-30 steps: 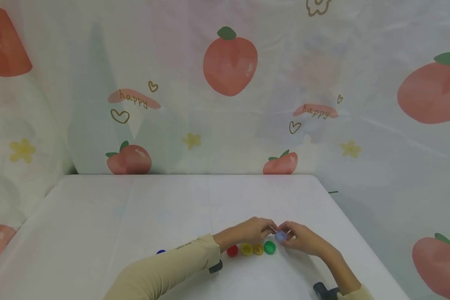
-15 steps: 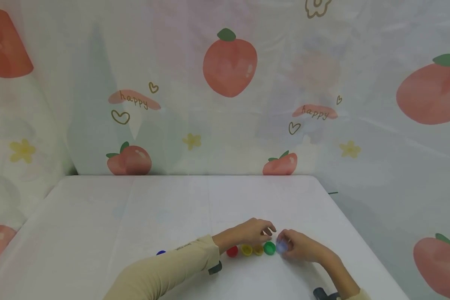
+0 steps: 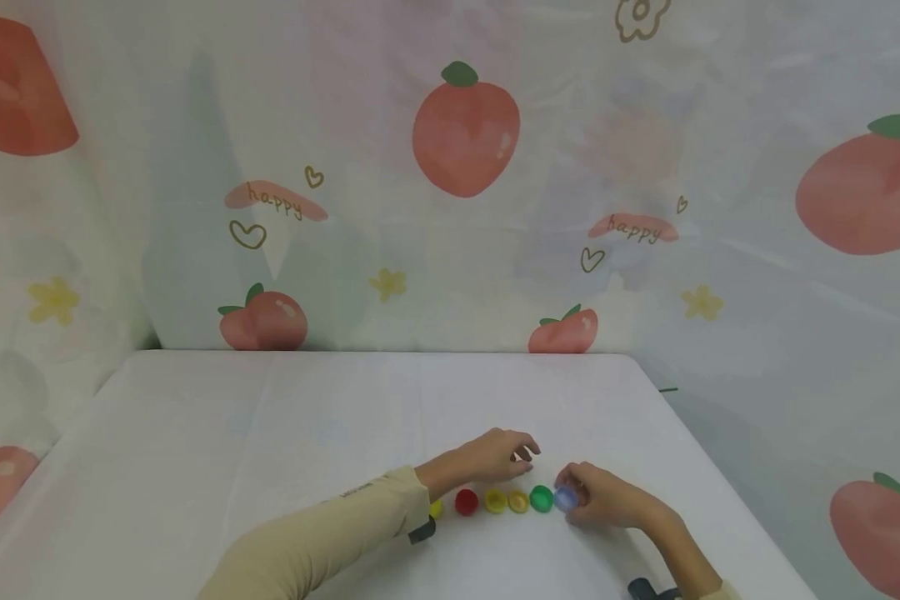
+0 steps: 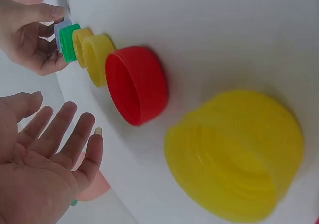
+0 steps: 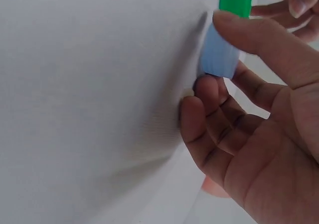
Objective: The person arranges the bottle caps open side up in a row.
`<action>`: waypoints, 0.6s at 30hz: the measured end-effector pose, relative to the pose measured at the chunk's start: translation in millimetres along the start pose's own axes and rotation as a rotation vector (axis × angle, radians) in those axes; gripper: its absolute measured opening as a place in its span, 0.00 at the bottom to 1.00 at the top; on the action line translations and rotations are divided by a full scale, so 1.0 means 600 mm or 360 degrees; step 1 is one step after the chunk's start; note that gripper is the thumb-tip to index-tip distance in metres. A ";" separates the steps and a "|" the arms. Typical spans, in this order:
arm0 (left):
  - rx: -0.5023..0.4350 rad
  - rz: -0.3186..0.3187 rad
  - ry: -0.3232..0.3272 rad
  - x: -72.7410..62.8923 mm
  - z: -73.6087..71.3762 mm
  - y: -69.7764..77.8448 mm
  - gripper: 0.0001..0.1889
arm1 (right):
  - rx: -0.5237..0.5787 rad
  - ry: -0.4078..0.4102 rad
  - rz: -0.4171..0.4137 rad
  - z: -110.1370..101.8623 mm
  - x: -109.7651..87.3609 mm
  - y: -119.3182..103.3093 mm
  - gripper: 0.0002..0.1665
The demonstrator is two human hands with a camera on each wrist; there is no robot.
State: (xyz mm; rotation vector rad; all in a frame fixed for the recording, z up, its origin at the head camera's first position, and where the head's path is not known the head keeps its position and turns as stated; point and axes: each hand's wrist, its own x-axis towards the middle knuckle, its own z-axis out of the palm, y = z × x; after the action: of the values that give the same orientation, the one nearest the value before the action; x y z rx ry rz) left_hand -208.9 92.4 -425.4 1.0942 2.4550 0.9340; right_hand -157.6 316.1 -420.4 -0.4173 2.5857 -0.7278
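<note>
My right hand [image 3: 607,496] pinches a light blue bottle cap [image 5: 219,55] between thumb and fingers at the right end of a row of caps. Right beside it stands a green cap [image 3: 542,498]. Leftward follow an orange-yellow cap [image 3: 518,501], a yellow cap [image 3: 495,501] and a red cap [image 4: 137,84]. Another yellow cap [image 4: 239,154] looms large in the left wrist view; my left sleeve partly covers it in the head view. My left hand [image 3: 498,454] hovers behind the row, holding nothing, its fingers loosely spread in the left wrist view.
A white table [image 3: 330,408] carries the row near its front right part. Behind it hangs a cloth [image 3: 375,208] printed with peaches. A dark wrist mount [image 3: 422,531] sits under my left sleeve, another [image 3: 645,588] by my right wrist.
My right hand has brought the light blue cap down and nearer, next to the green cap. My left hand has drawn away to the left from it, its fingers loosening.
</note>
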 end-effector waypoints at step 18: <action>0.0155 -0.0551 0.0443 -0.094 -0.122 -0.080 0.31 | -0.0190 0.0426 0.0003 -0.048 0.006 -0.002 0.31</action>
State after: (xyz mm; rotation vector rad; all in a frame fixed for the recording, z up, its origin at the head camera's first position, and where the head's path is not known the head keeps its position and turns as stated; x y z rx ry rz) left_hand -234.4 -5.8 -402.7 0.5635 2.8179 0.9131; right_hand -174.0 325.7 -398.8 -0.3752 2.8907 -0.6701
